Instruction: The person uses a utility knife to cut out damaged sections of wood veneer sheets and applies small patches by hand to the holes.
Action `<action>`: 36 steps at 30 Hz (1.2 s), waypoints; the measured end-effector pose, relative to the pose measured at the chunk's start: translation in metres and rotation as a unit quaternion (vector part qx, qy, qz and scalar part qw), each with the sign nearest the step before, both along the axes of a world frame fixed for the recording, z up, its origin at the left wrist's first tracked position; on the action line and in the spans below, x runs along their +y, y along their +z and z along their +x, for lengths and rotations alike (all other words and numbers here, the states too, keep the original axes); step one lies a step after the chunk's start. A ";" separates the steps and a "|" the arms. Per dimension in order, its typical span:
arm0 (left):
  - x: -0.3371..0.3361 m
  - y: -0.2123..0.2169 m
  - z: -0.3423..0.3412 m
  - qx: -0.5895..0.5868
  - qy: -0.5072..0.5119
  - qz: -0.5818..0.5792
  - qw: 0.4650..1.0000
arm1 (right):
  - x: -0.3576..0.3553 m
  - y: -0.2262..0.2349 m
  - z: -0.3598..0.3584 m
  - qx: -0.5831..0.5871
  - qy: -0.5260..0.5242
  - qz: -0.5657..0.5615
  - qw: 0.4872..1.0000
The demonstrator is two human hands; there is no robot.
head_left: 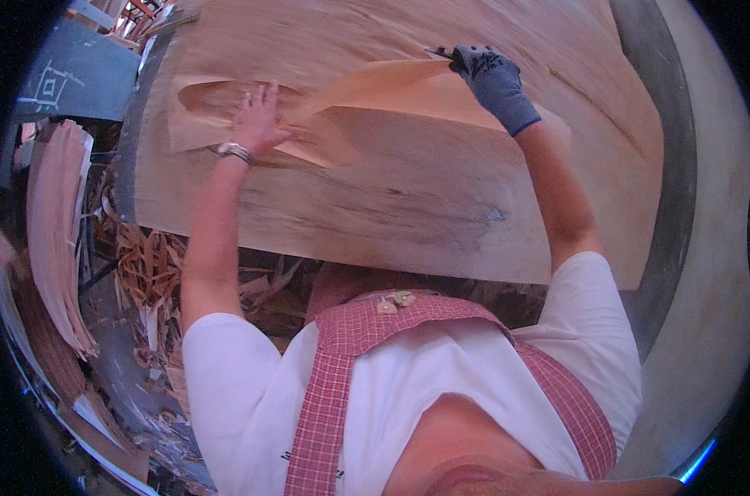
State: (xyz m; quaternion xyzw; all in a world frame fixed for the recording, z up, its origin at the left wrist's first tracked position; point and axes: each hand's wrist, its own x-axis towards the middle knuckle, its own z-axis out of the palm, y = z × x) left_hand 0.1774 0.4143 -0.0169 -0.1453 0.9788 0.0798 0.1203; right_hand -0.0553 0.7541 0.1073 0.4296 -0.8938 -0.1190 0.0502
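Note:
My bare left hand [262, 120], a metal watch on its wrist, lies with fingers spread on a thin wood veneer sheet [218, 124] that bulges up around it. Farther right, my right hand [492, 78] wears a grey glove. Its fingers are closed round a small dark tool [443, 54] with a thin metal end, perhaps a knife. From near that hand a lighter, raised fold of veneer [400, 87] runs back toward my left hand. Under both lies a large veneer sheet [375, 194] with dark streaks. The glove hides most of the tool and whether it also grips the fold.
A stack of long veneer strips [57, 231] stands at the left. Torn veneer scraps [152, 269] lie on the floor between it and me. A dark box-like block [81, 74] is at the far left. A grey table edge [673, 140] curves round the right side.

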 end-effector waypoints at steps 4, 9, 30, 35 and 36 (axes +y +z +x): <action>0.031 0.008 0.008 0.111 0.064 -0.036 0.991 | -0.016 0.007 -0.019 0.077 0.031 -0.023 0.996; 0.061 0.011 0.019 0.254 0.051 -0.156 0.953 | -0.030 0.084 -0.035 0.212 0.029 -0.115 0.970; 0.304 0.030 -0.073 0.194 0.176 0.876 0.404 | 0.256 0.025 0.104 0.000 -0.055 -0.148 0.988; 0.361 0.019 -0.064 0.197 0.245 0.834 0.454 | 0.302 -0.025 0.104 -0.100 -0.113 -0.197 0.969; 0.370 0.020 -0.056 0.191 0.250 0.827 0.466 | 0.307 -0.027 0.108 -0.114 -0.110 -0.193 0.968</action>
